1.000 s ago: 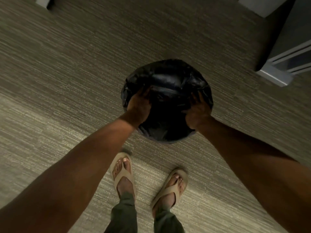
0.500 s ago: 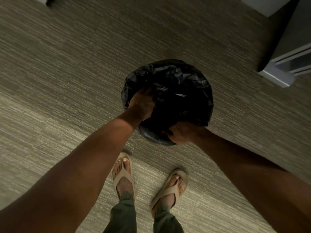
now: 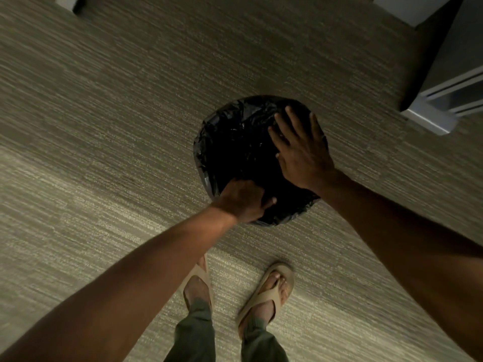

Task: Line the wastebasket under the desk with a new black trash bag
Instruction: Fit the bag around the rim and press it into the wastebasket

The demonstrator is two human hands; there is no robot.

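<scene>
Left hand (image 3: 245,199) gripping trash bag (image 3: 235,142) rim, right hand (image 3: 300,150) spread above

We see glossy black trash bag (image 3: 235,142), grey-beige carpet (image 3: 117,100) with fine streaks, tan sandals (image 3: 269,291), olive-green trousers (image 3: 196,333), pale grey furniture (image 3: 428,118).

Arms: both bare to the edge of view, no sleeves showing.
Left hand (image 3: 244,199): bare, no glove; no ring or watch shows.
Right hand (image 3: 303,152): bare, no glove; wrist bare too.
Trousers (image 3: 196,333): dull olive-green cloth, loose at the ankle, creased.
Sandals (image 3: 269,291): tan thong-style flip-flops, one on each foot, toes uncovered.
</scene>
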